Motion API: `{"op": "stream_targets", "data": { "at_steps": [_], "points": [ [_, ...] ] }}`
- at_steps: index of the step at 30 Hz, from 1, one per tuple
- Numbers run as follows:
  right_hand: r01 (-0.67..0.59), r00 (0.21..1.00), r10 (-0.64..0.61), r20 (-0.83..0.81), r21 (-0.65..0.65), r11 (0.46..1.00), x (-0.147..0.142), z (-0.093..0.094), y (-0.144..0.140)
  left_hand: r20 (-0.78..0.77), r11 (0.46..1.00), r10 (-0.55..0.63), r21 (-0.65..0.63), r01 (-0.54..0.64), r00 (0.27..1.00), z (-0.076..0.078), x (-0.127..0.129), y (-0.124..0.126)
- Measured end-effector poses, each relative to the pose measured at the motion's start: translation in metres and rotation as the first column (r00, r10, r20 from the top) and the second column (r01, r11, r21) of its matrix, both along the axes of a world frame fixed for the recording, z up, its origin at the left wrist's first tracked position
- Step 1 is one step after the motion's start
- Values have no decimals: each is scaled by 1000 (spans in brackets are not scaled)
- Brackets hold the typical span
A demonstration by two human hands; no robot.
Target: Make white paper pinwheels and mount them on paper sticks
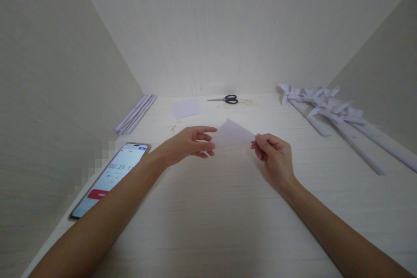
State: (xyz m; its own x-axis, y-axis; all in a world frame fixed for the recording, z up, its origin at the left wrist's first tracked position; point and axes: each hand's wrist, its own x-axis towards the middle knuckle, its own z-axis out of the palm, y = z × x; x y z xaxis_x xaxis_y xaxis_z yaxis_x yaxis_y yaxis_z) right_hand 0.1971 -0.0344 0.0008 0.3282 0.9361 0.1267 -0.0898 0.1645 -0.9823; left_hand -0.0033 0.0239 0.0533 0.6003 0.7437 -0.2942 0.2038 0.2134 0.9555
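A white piece of paper, folded to a triangle (230,134), is held up over the table between my two hands, its peak pointing away from me. My left hand (192,141) has thumb and fingers at the paper's left corner, the other fingers spread loosely. At the right corner, my right hand (275,152) pinches the tip between thumb and forefinger, its remaining fingers curled. Behind the hands, a flat sheet of white paper (186,108) lies on the table, with black-handled scissors (226,99) to its right.
Rolled paper sticks (136,114) lie at the left wall. Paper pinwheels on sticks (335,108) are piled at the right. A phone (110,178) showing a running timer lies partly beneath my left forearm. Rubber bands (175,127) lie near the sheet. Walls enclose the back and sides.
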Motion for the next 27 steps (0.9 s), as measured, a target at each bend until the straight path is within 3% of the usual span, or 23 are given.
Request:
{"op": "stream_targets", "data": {
  "at_steps": [4, 10, 16, 22, 27],
  "points": [
    [-22, 999, 22, -27, -23, 999, -2, -2, 1, 84, 985, 165, 27, -168, 983, -2, 0, 2],
    [-133, 991, 132, -10, -99, 986, -6, -3, -1, 285, 930, 332, 60, -362, 899, -11, -1, 9],
    [-289, 942, 314, 114, -198, 937, -9, -3, -2, 274, 881, 434, 69, -468, 858, -9, -2, 10],
    [-448, 820, 529, 219, -330, 831, -12, 4, -5, 293, 868, 416, 155, -472, 861, -3, -1, 5],
    [-469, 801, 553, 228, -336, 817, -11, 2, -5, 274, 880, 356, 223, -419, 894, 0, -1, 3]
  ]
}}
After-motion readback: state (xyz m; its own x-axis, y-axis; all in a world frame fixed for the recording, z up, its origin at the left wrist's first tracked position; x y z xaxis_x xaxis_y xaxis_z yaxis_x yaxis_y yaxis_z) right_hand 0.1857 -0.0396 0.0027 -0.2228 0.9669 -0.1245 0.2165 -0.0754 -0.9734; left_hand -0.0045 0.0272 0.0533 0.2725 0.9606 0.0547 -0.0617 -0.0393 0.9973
